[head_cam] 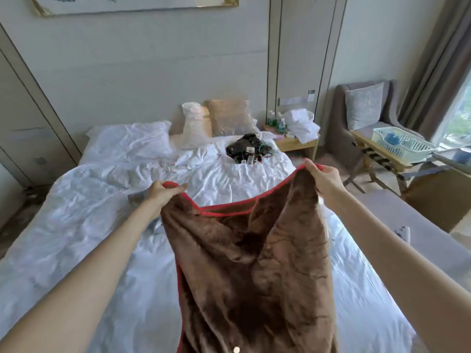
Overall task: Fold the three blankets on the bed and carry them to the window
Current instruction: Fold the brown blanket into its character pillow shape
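bed [76,225]: crumpled white sheet and duvet over the whole top. a white pillow [132,141] lies at the left head corner. a cream pillow [196,126] and a tan cushion [230,117] lean upright at the middle of the head end.
black heap [248,149]: cords and small items on the sheet near the right head corner, well apart from the blanket.
grey patterned cloth [136,198]: on the bed just behind the left wrist, mostly hidden.
nightstand [293,143]: just beside the bed's right head corner. it carries bottles [276,121] of blue-green liquid and a crumpled white bag [302,124].
armchair [339,128]: grey, right of the nightstand, with a pale cushion [363,105] upright on the seat.
folding stand [377,151]: in front of the armchair, near the curtain [438,59] and window [458,118].
left hand [163,192]: fingers curled, gripping the red-trimmed top edge of the blanket [254,263], above the bed's middle.
right hand [323,178]: fingers curled on the same edge, higher, above the bed's right edge.
blanket: brown plush, hanging in folds from both hands over the foot half of the bed. the trim sags between the hands, and the lower end is out of view.
dish rack [413,149]: pale green, on the folding stand. it holds a blue cup-like item [392,138].
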Motion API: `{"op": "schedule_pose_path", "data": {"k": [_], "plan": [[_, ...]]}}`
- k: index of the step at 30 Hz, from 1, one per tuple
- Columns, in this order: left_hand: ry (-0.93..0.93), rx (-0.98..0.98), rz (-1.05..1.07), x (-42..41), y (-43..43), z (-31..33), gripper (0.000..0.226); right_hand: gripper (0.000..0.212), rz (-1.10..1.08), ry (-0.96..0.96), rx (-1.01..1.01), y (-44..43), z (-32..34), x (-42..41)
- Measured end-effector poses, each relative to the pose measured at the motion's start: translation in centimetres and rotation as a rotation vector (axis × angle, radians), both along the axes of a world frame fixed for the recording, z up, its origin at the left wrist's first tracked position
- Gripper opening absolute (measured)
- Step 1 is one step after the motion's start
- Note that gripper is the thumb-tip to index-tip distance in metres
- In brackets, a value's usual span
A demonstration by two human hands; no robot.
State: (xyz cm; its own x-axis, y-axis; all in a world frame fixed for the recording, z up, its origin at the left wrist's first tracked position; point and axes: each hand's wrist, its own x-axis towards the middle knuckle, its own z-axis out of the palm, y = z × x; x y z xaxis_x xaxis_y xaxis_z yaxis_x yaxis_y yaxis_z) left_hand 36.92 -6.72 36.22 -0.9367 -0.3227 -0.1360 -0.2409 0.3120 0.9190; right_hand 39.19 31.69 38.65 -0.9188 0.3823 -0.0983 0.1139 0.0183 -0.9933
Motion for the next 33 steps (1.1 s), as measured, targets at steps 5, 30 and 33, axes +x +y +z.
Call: {"op": "schedule_pose_path", "data": {"k": [5, 30, 33], "plan": [[-0.227, 0.137, -0.177, 1.2, -0.4, -3.0, 0.035, 0.025, 0.347, -0.113, 0.314, 0.5, -3.2, -0.1], [0.025, 0.107, -0.751, 12.0, 7.1, -1.0, 0.035, 0.016, -0.084, -0.045, 0.635, 3.0, -6.7, 7.7], [0.131, 0.029, -0.837, 13.2, 9.6, 0.8, 0.032, 0.016, 0.082, 0.099, 0.699, 1.8, -5.3, 8.3]]}}
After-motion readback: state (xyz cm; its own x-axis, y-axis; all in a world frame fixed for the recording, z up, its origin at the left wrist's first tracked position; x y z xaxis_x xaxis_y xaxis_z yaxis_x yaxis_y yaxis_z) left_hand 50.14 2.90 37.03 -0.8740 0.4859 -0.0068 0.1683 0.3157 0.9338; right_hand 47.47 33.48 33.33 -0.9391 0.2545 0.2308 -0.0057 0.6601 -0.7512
